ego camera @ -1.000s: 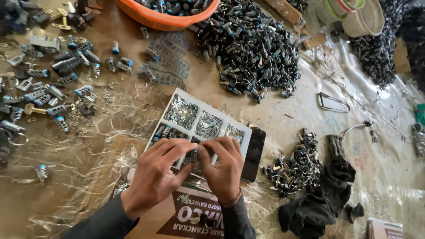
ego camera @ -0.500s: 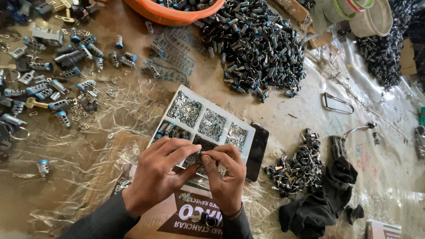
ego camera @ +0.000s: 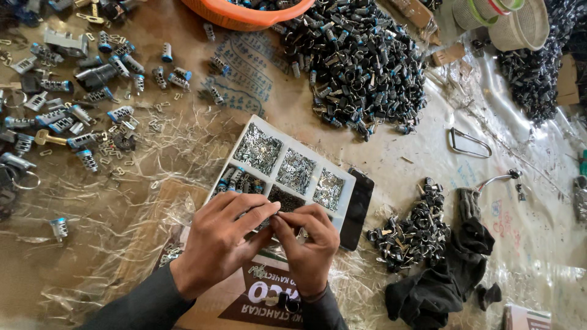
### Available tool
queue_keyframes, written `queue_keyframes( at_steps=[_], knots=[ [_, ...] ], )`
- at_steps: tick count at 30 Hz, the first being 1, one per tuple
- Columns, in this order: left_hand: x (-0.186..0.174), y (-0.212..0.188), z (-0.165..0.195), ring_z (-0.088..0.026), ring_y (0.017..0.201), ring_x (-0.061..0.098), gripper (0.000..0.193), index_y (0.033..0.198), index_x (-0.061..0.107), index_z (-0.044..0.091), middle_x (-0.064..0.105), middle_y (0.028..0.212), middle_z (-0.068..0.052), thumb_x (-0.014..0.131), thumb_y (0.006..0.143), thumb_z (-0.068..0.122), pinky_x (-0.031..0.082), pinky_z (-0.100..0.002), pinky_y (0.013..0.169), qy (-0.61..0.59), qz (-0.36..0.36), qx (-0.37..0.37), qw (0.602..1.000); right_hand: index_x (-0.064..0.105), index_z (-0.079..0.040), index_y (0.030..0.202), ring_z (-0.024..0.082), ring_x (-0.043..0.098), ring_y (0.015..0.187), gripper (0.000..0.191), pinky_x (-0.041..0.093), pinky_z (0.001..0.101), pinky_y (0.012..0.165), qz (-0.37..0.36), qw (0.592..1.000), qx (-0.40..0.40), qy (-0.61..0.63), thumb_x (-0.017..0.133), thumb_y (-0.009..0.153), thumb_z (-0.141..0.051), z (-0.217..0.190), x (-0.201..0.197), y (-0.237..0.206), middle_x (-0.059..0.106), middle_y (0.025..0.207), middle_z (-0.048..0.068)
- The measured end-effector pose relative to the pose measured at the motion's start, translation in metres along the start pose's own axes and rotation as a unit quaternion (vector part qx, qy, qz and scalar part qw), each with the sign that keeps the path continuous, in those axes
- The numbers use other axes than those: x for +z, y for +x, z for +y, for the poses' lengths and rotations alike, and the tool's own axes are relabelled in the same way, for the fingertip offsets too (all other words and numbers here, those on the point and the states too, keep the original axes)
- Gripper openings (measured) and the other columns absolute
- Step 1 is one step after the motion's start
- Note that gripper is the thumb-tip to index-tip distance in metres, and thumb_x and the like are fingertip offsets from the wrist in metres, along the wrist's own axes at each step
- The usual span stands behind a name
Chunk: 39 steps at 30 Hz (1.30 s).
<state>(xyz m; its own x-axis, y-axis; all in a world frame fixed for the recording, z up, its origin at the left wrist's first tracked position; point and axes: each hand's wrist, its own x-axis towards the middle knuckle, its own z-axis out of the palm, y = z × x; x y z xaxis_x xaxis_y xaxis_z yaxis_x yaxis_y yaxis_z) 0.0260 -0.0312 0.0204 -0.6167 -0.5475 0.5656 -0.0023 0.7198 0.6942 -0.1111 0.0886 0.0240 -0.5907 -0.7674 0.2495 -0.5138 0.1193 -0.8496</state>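
1. Over the near edge of the white divided tray (ego camera: pixel 348 183), the left hand (ego camera: pixel 223 241) and right hand (ego camera: pixel 309 244) meet fingertip to fingertip, pinching a tiny metal part (ego camera: pixel 276 214) between them; it is too small to tell its shape.
2. Both hands have thumb and forefinger closed tight on that part, the other fingers curled loosely beneath.
3. That tray's compartments hold heaps of small shiny metal pieces, and one near-left compartment holds blue-tipped lock cylinders.
4. Touching the tray's right side lies a black phone (ego camera: pixel 358 211).
5. Under the hands, at the tray's near edge, a printed cardboard sheet (ego camera: pixel 257 299) shows.
6. Right of the tray sits a small pile of dark metal rings (ego camera: pixel 413 232), and beyond it a black cloth (ego camera: pixel 446 284).
7. Beyond the tray's far edge rises a large heap of dark lock cylinders (ego camera: pixel 361 61), with an orange basin (ego camera: pixel 244 15) beside it.
8. Left of the tray, scattered lock cylinders (ego camera: pixel 79 110) lie on the clear plastic sheet (ego camera: pixel 92 208).
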Motion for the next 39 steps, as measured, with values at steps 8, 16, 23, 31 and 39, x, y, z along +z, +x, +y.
queue_keyframes(
  at_steps=[8,16,23,31,39],
  knots=[
    [-0.002,0.000,0.001,-0.025,0.092,0.065,0.040,0.113,0.073,0.008,0.071,0.107,-0.004,0.084,0.076,0.017,0.054,-0.037,0.080,-0.009,-0.002,-0.016,1.000,0.079,-0.006,0.090,0.014,0.053,0.069,0.019,0.043,0.0281,0.059,-0.012,0.985,0.009,-0.174,0.083,0.072,-0.006,-0.003,-0.001,0.021,0.067,0.086,0.002],
    [-0.001,0.006,0.002,-0.026,0.094,0.065,0.040,0.114,0.073,0.008,0.071,0.108,-0.005,0.084,0.076,0.016,0.054,-0.037,0.080,-0.014,-0.006,-0.020,1.000,0.079,-0.010,0.091,0.018,0.058,0.081,0.010,0.048,0.0341,0.070,0.062,0.953,-0.096,-0.280,0.082,0.083,-0.015,-0.015,-0.006,0.023,0.068,0.085,0.002],
    [0.002,0.006,0.001,-0.024,0.094,0.066,0.042,0.115,0.072,0.008,0.070,0.108,-0.005,0.084,0.076,0.017,0.054,-0.036,0.080,-0.013,-0.016,-0.029,0.999,0.079,-0.007,0.093,0.019,0.057,0.077,0.010,0.047,0.0336,0.064,-0.020,0.976,-0.022,-0.218,0.078,0.087,-0.016,-0.014,-0.008,0.020,0.069,0.086,0.003],
    [0.006,0.007,0.005,-0.025,0.095,0.065,0.041,0.115,0.072,0.008,0.070,0.108,-0.005,0.083,0.077,0.015,0.054,-0.037,0.082,-0.007,-0.020,-0.030,0.999,0.078,-0.006,0.092,0.026,0.057,0.085,0.017,0.048,0.0380,0.074,-0.108,0.942,-0.080,-0.307,0.078,0.076,-0.008,-0.006,-0.010,0.031,0.067,0.087,0.006],
    [0.012,0.006,0.003,-0.025,0.094,0.065,0.041,0.115,0.072,0.009,0.070,0.108,-0.005,0.083,0.076,0.016,0.054,-0.038,0.081,-0.005,-0.025,-0.031,0.999,0.077,-0.006,0.093,0.025,0.060,0.087,0.014,0.050,0.0374,0.077,-0.046,0.960,-0.086,-0.261,0.077,0.079,-0.009,-0.003,-0.014,0.027,0.067,0.089,0.006]
  ],
)
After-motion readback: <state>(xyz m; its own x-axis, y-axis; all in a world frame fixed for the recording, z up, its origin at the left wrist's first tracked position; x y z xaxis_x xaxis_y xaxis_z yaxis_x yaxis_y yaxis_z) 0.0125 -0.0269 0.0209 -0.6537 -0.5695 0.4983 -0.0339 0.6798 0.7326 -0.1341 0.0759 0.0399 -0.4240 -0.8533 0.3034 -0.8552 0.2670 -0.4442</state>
